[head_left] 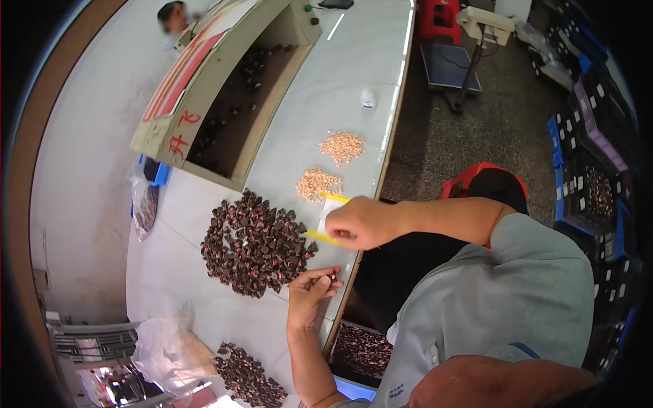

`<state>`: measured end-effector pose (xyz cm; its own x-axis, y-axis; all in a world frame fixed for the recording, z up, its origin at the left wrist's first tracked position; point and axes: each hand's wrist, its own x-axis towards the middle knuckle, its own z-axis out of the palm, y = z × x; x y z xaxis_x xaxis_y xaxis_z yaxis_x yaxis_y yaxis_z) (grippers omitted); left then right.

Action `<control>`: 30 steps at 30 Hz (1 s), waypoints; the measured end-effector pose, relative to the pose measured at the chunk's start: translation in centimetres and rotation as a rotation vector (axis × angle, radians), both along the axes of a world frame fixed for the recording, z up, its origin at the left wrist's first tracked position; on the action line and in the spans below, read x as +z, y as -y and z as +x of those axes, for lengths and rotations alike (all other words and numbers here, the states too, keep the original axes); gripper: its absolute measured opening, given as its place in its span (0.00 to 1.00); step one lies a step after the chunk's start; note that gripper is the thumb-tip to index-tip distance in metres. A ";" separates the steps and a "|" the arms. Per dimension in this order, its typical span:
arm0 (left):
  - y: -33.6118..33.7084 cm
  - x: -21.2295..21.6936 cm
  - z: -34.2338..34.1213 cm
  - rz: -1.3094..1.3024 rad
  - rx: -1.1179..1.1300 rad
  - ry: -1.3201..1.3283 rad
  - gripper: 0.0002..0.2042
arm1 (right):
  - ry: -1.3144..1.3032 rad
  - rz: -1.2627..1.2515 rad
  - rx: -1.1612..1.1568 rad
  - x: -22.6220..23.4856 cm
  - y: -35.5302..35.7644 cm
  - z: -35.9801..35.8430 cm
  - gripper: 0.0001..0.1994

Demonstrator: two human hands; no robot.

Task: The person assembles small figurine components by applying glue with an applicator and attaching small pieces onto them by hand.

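My left hand [310, 294] is closed, its thumb and fingers pinching a small dark piece [333, 277] near the table's front edge. Just beyond it spreads a big heap of small dark brown pieces [255, 248], some with pinkish-red parts. My right hand [364, 223] has its fingers curled together over a flat white thing with yellow edges [325, 237]; what the fingertips hold is hidden. Past that hand lie two small piles of tiny beige pieces, a nearer pile [317, 184] and a farther pile [342, 147].
A long beige machine [158, 136] with dark pieces inside stands on the grey-white table [177, 238]. A white bottle [368, 99] stands farther along. Another dark heap [248, 377] and a clear plastic bag [166, 353] lie at the lower left. A filled bin [360, 347] sits below the edge.
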<state>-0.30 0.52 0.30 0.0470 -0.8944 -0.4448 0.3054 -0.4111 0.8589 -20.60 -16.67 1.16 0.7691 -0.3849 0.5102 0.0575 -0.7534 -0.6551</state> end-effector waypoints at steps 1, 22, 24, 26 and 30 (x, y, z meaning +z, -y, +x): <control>0.1 -0.1 -0.1 -0.002 -0.005 0.015 0.09 | 0.027 0.012 0.086 -0.8 -0.7 0.4 0.06; -0.4 -0.8 0.2 -0.059 0.030 0.013 0.06 | 0.046 0.050 0.096 -1.7 -4.6 2.0 0.03; -0.5 -0.7 0.3 -0.052 0.008 0.042 0.05 | -0.051 0.076 0.154 -1.7 -4.4 2.2 0.02; -0.4 -0.7 0.2 -0.055 -0.022 0.037 0.05 | -0.040 0.119 0.166 -1.7 -4.5 2.3 0.03; -0.5 -0.5 0.2 -0.056 -0.025 0.024 0.05 | -0.042 0.246 0.206 -1.7 -4.4 2.3 0.03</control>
<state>-0.10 1.05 -0.24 0.0341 -0.9189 -0.3931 0.2747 -0.3696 0.8877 -18.28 -12.25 -0.54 0.8622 -0.3264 0.3874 0.1616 -0.5474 -0.8211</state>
